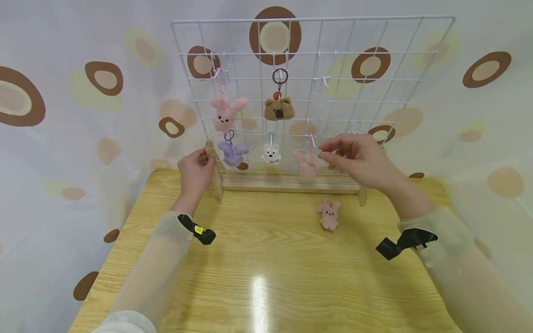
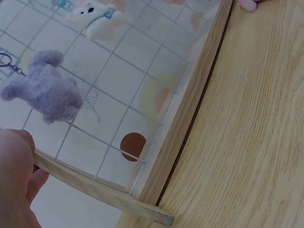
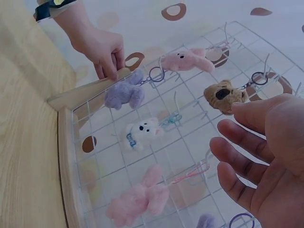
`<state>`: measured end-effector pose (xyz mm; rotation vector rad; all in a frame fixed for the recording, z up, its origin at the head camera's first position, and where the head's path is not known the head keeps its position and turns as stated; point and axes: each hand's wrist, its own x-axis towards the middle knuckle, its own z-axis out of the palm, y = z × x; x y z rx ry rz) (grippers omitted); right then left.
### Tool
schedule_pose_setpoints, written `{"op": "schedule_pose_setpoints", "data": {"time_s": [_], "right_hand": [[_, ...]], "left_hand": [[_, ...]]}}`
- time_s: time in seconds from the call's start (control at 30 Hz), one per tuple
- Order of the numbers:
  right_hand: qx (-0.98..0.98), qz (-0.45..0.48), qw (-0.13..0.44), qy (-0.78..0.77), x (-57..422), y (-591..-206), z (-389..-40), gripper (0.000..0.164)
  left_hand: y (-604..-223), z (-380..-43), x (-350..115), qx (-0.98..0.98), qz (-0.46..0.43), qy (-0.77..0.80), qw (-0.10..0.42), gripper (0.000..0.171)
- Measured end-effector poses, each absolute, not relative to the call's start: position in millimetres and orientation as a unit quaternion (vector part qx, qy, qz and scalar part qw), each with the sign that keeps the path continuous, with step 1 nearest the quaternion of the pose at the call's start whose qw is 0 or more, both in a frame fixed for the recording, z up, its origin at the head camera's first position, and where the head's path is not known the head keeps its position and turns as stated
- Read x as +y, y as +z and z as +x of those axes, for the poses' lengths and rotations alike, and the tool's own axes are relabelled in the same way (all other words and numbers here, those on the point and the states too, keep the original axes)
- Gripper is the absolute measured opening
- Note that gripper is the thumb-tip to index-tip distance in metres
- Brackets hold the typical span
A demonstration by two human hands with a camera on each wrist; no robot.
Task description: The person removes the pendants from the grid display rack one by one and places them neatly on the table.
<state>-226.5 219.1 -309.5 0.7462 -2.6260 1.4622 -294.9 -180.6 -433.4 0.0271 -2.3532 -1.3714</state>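
My left hand (image 1: 197, 170) grips the wooden end post (image 1: 214, 173) of a white wire grid rack (image 1: 250, 101); a purple plush keychain (image 2: 50, 90) hangs beside it. My right hand (image 1: 358, 159) is in front of the rack's lower right, fingers loosely bent with nothing between them in the right wrist view. Just left of its fingertips, a pink plush keychain (image 3: 140, 197) hangs by a pink strap from a hook. Below that hand, another purple keychain (image 3: 206, 221) shows partly at the right wrist view's bottom edge.
A pink rabbit keychain (image 1: 226, 115), a brown bear-head keychain (image 1: 280, 110) and a white bear keychain (image 1: 271, 153) also hang on the grid. An unused hook (image 1: 324, 82) sits at upper right. One pink plush keychain (image 1: 329, 215) lies on the wooden table (image 1: 250, 259).
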Motion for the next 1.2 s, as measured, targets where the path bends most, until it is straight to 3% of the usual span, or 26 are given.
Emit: {"op": "schedule_pose_setpoints", "data": {"time_s": [0.5,1.2], "right_hand": [[-0.848,0.221,0.018,0.481,202,-290,-244,0.022],[-0.807,0.205,0.063,0.550,175,-275,-263,0.024]], "left_hand": [[-433,-295,-184,-0.843,0.021,-0.496,0.209,0.025],[-433,-294,-184,-0.848,0.019,-0.489,0.202,0.026]]}}
